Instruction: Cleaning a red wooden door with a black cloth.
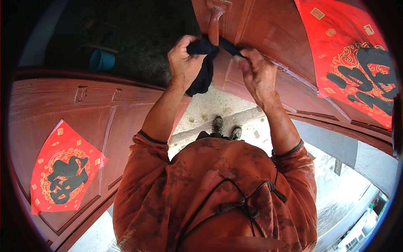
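Note:
A black cloth (204,77) passes behind a reddish-brown wooden handle (214,26) on the edge of the right door leaf (267,28). My left hand (185,64) grips a bunched part of this cloth, its thumb across the top, and a loose fold hangs below the fist. On the other side of the handle, my right hand (259,74) pinches the stretched end between thumb and fingers. Both hands are raised in front of me at the height of the handle. What the cloth does behind the handle is hidden.
The left door leaf (59,105) stands at an angle, with a gap between the leaves. Red paper sheets with black characters hang on the left leaf (67,176) and on the right one (343,53). Inside the dark room sits a blue bucket (102,60). My shoes stand on the concrete floor (207,108).

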Action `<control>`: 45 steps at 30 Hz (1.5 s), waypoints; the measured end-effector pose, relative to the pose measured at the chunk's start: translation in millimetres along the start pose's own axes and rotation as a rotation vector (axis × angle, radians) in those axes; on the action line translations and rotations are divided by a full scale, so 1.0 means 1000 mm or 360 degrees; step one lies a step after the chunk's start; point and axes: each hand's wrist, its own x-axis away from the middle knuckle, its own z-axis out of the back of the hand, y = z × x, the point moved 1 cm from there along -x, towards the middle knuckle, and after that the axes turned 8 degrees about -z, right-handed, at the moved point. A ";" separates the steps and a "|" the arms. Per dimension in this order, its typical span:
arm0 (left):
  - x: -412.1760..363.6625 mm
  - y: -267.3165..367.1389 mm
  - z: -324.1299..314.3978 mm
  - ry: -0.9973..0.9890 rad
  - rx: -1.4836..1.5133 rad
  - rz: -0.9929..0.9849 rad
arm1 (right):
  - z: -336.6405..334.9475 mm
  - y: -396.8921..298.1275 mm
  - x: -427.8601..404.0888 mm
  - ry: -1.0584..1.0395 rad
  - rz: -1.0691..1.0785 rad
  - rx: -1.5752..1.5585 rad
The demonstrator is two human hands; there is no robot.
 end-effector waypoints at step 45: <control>-0.086 0.049 0.045 0.0392 0.0238 -0.0457 | 0.045 -0.051 -0.045 0.0120 -0.0097 -0.0486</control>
